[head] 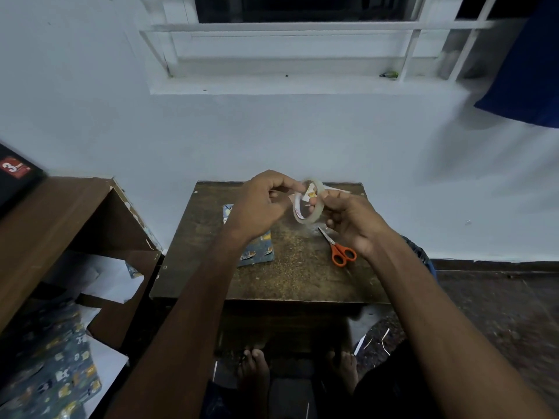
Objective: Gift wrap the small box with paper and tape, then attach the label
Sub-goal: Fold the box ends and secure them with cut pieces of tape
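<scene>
While both hands work in the air above the small wooden surface, the job looks to be somewhere in its taping stage, as far as I can judge. The left hand has its grip pinched at the top edge of a roll of clear tape, fingers curled as if picking for the loose end, and the right hand grasps the roll's other side, steadying it. No strip is pulled free yet that I can see. Down on the surface, partly behind the left wrist, lies a flat packet in blue patterned paper; it seems to be the small box already covered, though whether its seams are taped I cannot tell. Orange-handled scissors lie closed just beside the right hand's heel. Something white pokes out at the surface's far edge behind the hands, perhaps the label, but it is too hidden to say. Spare patterned paper lies on the floor at left. So sealing and labelling appear left to do.
</scene>
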